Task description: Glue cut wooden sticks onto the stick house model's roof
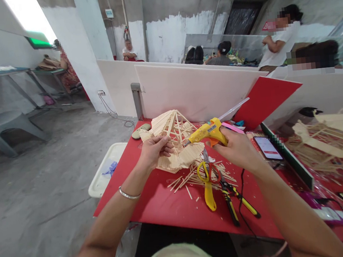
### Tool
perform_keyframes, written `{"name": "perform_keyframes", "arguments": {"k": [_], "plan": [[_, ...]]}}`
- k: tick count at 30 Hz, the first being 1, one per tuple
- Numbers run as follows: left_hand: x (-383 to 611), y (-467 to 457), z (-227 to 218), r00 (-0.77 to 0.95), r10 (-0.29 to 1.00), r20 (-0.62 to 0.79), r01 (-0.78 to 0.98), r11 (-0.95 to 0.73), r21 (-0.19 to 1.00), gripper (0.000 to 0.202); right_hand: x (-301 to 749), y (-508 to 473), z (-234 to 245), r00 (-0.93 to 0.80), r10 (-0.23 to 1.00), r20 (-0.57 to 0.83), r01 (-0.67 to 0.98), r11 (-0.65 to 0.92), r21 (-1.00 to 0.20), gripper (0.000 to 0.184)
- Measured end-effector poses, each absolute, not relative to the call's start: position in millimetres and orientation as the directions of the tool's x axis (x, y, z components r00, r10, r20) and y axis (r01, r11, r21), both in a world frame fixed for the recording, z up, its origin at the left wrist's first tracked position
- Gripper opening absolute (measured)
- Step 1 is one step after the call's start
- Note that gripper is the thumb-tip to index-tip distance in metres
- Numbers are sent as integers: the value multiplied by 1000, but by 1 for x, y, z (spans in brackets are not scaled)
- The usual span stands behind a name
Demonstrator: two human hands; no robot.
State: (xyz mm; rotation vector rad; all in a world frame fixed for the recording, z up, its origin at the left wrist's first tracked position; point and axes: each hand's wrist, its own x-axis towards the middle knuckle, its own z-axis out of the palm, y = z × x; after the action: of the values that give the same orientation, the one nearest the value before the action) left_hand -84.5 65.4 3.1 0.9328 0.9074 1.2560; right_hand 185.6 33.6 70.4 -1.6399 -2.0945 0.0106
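My right hand (237, 148) grips a yellow glue gun (208, 132) with its nozzle aimed left at a house model made of thin wooden sticks (175, 142). A clear glue stick juts from the gun's back. My left hand (155, 148) is closed on the model's left side, pinching a thin wooden stick against it. The model rests on a red table (154, 205).
Loose sticks, yellow-handled scissors (207, 183) and yellow-black pliers (236, 201) lie in front of the model. A phone (268, 148) lies to the right, a white tray (108, 169) off the table's left edge. White partitions stand behind; several people sit or stand beyond.
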Motion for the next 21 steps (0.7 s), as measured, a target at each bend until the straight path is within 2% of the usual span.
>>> {"name": "perform_keyframes", "arguments": {"k": [21], "plan": [[-83, 63, 5, 88, 994, -62, -397, 93, 913, 34, 187, 31, 70, -158, 920, 358, 922, 267, -279, 17]]}}
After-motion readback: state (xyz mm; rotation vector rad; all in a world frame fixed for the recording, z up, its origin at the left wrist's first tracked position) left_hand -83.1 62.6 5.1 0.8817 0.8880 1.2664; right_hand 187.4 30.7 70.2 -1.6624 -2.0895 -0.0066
